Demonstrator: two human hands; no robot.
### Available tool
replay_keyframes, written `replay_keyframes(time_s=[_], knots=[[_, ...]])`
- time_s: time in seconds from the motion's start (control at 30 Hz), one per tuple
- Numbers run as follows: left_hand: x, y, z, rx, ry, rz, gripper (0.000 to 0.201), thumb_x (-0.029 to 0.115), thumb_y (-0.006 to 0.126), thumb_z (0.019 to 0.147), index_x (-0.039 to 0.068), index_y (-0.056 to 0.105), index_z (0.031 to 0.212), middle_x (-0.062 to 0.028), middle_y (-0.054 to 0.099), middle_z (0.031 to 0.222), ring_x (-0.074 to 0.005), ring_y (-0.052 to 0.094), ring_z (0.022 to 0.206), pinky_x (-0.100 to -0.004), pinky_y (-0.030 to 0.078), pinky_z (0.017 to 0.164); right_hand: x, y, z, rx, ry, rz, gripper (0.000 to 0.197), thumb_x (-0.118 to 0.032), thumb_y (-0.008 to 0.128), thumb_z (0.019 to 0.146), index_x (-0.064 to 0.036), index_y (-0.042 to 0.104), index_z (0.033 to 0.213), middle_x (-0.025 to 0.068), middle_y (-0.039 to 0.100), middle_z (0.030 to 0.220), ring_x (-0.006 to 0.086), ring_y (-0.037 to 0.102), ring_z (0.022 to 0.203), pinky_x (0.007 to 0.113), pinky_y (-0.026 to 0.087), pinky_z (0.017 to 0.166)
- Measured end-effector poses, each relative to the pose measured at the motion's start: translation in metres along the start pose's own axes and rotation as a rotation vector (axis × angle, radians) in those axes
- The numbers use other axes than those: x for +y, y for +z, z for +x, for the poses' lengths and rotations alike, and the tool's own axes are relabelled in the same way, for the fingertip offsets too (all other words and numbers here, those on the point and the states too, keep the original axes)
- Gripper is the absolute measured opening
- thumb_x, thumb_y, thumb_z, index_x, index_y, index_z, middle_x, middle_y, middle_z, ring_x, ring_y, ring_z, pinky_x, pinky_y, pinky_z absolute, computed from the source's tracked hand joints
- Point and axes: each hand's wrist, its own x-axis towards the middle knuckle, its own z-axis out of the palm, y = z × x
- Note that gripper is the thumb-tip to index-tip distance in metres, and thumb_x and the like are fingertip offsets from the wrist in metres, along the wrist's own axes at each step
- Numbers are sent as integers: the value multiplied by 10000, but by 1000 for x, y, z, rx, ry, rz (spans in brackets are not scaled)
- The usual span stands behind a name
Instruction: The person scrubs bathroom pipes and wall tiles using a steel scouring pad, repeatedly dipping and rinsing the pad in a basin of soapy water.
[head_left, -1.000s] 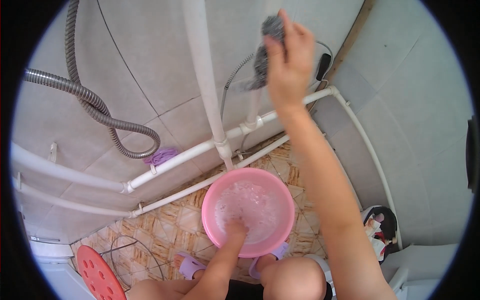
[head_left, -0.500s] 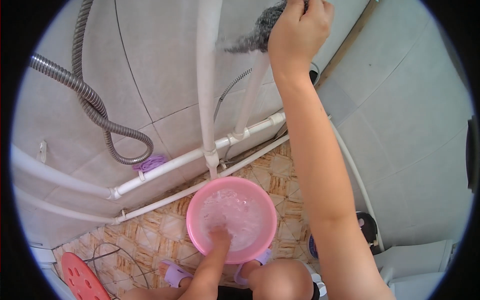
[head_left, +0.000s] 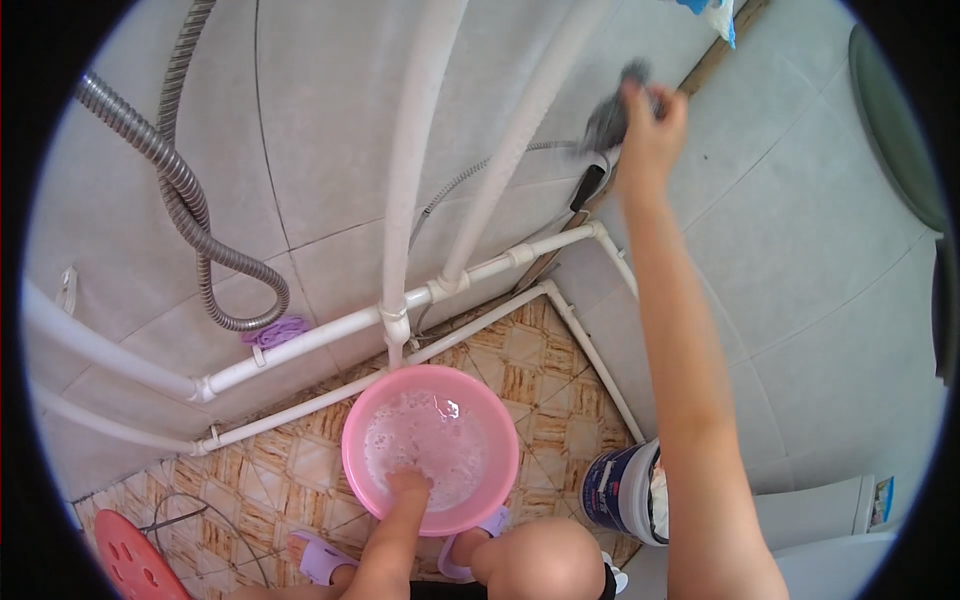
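My right hand (head_left: 652,130) is raised at the upper right, near the tiled wall corner. Its fingers are closed on a dark grey scrubber (head_left: 606,124), a fuzzy, mesh-like clump blurred by motion. Low in front of me, a pink basin (head_left: 511,450) holds foamy water (head_left: 450,455). My left hand (head_left: 408,484) dips into that water near the basin's front edge. The fingers are under the foam, so whether they hold anything is hidden.
White pipes (head_left: 400,230) rise and run along the wall. A metal shower hose (head_left: 208,240) hangs left, above a purple cloth (head_left: 278,330). A bucket (head_left: 622,490) stands right, a red stool (head_left: 138,555) lower left. My slippered feet flank the basin.
My right hand has moved right and down, carrying the scrubber from the upright pipes toward the wall corner. The view has shifted rightward. My left hand stays in the basin.
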Motion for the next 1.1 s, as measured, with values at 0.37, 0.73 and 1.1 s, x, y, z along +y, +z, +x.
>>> replay_keyframes(time_s=[0.37,0.73,1.1], knots=[[-10,15,-4,175,-11,-3,518,383,506,820,144,518,1279,-75,487,1323,-267,440,1230,-492,309,1006,39,18,-93,-603,-302,-288,166,35,578,727,-29,593,880,140,578,851,310,574,835,365,453,731],[-13,5,-12,114,36,-88,493,399,517,823,116,557,1224,-95,497,1308,-258,470,1194,-503,344,952,47,-72,-217,57,476,-5,190,-59,531,862,-28,490,1045,67,527,975,163,508,895,295,417,785],[-20,27,-9,211,92,11,363,339,521,854,97,630,1102,-112,552,1201,-299,487,1133,-503,365,923,49,-114,-509,-1345,299,-670,292,-68,577,784,-73,578,1076,150,526,1104,319,509,1058,401,444,862]])
